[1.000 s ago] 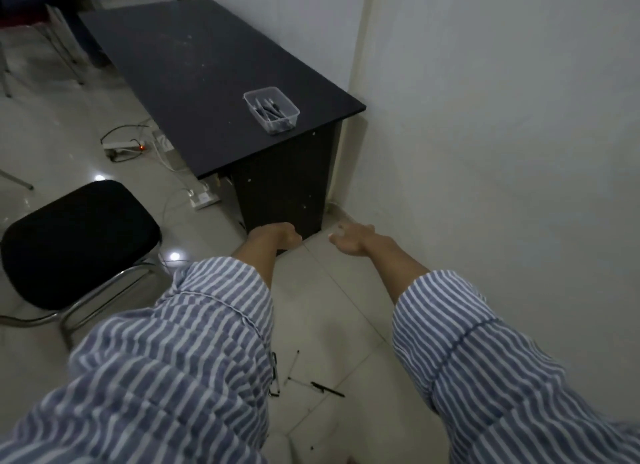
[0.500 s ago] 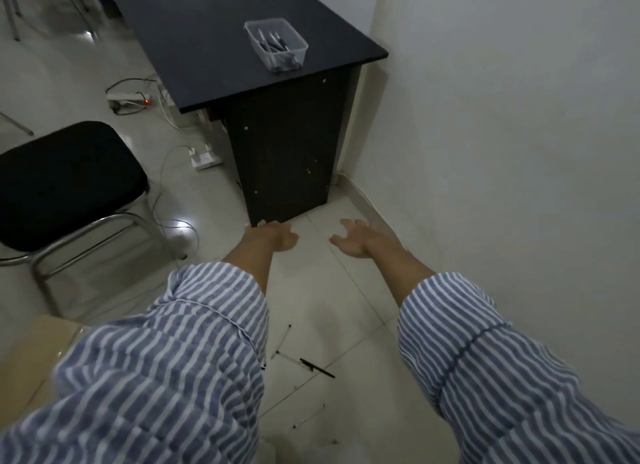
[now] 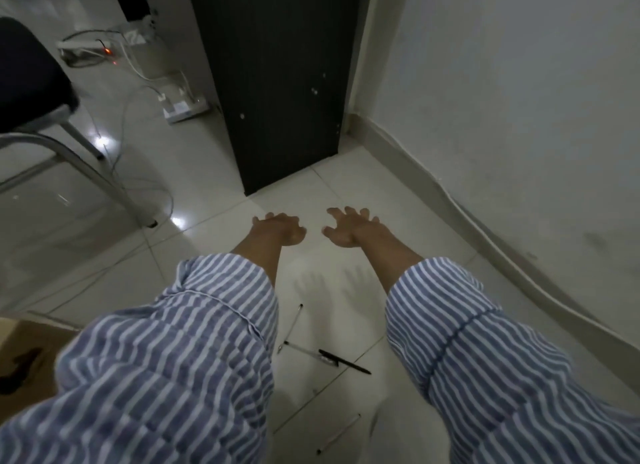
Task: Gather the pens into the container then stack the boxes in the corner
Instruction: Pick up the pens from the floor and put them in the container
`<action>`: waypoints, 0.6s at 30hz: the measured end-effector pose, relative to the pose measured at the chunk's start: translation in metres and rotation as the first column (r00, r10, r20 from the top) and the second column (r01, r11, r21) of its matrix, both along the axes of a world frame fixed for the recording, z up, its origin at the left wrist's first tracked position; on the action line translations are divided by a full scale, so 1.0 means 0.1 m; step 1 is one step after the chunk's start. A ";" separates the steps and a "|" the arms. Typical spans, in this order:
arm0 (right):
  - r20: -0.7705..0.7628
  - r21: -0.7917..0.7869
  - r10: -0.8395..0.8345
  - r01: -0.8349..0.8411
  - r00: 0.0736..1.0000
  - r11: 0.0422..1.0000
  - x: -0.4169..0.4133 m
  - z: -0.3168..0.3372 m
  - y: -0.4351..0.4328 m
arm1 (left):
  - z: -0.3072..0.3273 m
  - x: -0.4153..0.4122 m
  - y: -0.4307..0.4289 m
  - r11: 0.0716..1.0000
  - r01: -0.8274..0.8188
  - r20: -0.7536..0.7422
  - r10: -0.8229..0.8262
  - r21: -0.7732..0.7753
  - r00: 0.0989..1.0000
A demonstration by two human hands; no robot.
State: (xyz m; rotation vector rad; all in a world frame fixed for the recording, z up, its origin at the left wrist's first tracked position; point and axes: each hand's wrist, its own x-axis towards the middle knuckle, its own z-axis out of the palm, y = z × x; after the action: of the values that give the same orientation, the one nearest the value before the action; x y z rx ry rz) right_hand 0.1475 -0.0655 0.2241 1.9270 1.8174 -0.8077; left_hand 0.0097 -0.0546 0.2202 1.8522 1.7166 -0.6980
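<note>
Black pen waits while the empty, loose-fingered left hand and right hand hang beyond it; one should draw back and pinch its barrel.

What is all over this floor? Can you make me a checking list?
Surface: shiny pale tiled floor.
Job's things: black pen and clear pens lie loose on the floor between the sleeves; cardboard box at lower left; container nothing seen.
Clutter: nothing seen.
Hands: left hand and right hand reach forward, fingers loosely spread, holding nothing.
Cables: white cables and two power strips on the floor left of the desk.
Surroundings: dark desk, black chair, white wall.
</note>
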 end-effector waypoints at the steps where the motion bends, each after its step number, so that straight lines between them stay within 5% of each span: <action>1: 0.002 0.002 -0.004 0.004 1.000 1.000 0.00 -0.14 -0.01 | -0.14 -0.01 0.00 1.000 -0.005 0.000 0.005 0.008 1.000; 11: 0.068 0.068 0.043 -0.048 0.997 0.997 -0.10 -1.68 -0.24 | -1.64 -0.13 -0.18 0.999 0.011 0.002 -0.012 0.039 1.000; 18: 0.062 -0.090 0.050 -0.045 0.997 0.995 0.01 -2.23 -0.42 | -2.11 -0.17 -0.26 0.999 0.033 0.049 -0.034 0.017 0.998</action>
State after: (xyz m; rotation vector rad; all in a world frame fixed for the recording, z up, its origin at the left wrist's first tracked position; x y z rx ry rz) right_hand 0.1490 -0.1073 0.0006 1.8264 1.7529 -0.7886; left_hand -0.0074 -0.0804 0.0090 1.8972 1.6684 -0.6481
